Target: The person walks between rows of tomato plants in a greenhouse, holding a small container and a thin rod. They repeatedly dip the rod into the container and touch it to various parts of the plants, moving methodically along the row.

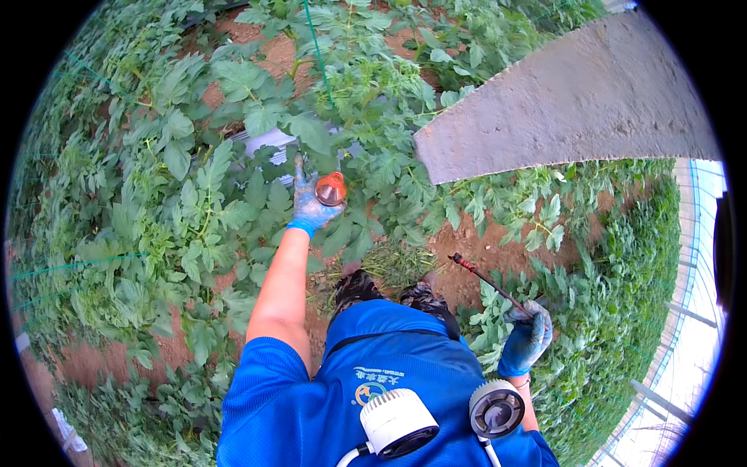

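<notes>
My left hand (310, 204), in a stained blue glove, holds a small orange-red bottle with a clear, tapered part (331, 188) among tomato leaves. One finger points away from me towards the foliage. To the right, my gloved right hand (530, 333) grips a thin dark stick (499, 289) near its lower end. Red material is wrapped near the stick's dark far tip, which is over bare soil. Tomato plants (213, 198) surround the left hand, and low leafy plants lie beside the right one.
A wide grey concrete-like beam (560, 105) crosses the upper right. Green strings (318, 52) run through the plants. Silvery sheeting (271, 143) shows under the leaves. Cut greenery (402, 260) lies by my feet. Two small fans (400, 423) hang at my chest.
</notes>
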`<state>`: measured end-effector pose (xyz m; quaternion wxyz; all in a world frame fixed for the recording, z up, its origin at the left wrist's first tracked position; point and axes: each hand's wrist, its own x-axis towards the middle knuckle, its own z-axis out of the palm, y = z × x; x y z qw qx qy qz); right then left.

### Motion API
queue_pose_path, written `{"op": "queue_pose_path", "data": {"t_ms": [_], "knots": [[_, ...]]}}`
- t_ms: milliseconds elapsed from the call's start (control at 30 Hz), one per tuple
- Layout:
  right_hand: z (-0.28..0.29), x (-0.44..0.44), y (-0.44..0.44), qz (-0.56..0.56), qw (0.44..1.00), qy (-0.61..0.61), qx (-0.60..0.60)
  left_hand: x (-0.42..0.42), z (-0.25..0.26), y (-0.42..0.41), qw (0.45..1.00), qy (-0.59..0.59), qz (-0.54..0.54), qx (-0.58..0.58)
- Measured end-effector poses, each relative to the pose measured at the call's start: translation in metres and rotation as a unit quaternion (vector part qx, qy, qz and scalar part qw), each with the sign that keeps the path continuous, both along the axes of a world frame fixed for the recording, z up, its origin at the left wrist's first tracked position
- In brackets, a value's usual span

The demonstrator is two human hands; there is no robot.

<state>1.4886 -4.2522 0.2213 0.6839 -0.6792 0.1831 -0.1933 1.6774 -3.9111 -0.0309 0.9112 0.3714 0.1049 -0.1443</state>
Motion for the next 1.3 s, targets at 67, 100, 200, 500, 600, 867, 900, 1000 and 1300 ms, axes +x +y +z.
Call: {"op": "queue_pose_path", "data": {"t_ms": [67,100,200,500,600,867,900,1000,1300], "knots": [[-0.001,0.005,0.004,0.015,1.000,0.012,-0.002,0.002,-0.006,-0.001,0.996,-0.009,-0.016,0.090],[-0.003,0.011,0.007,0.028,0.999,0.018,0.001,0.003,-0.013,0.002,0.978,-0.039,-0.047,0.201],[-0.016,0.014,0.011,0.041,0.999,0.022,0.017,0.003,-0.030,0.004,0.811,-0.148,-0.148,0.547],[-0.029,0.016,0.031,0.096,0.992,0.081,0.027,0.015,-0.064,-0.001,0.844,-0.151,-0.118,0.501],[-0.038,0.019,0.038,0.115,0.988,0.094,0.032,0.012,-0.054,0.019,0.953,-0.040,-0.041,0.298],[-0.072,0.055,0.079,0.250,0.959,0.123,0.039,-0.026,0.018,0.042,0.874,-0.016,-0.036,0.485],[-0.082,0.061,0.085,0.254,0.959,0.121,0.028,-0.028,0.022,0.038,0.905,0.008,-0.023,0.425],[-0.120,0.082,0.109,0.248,0.964,0.086,0.045,-0.040,-0.016,0.037,0.851,-0.069,-0.029,0.520],[-0.192,0.146,0.168,0.214,0.971,0.086,0.056,-0.061,0.001,0.007,0.964,0.007,-0.041,0.263]]}}
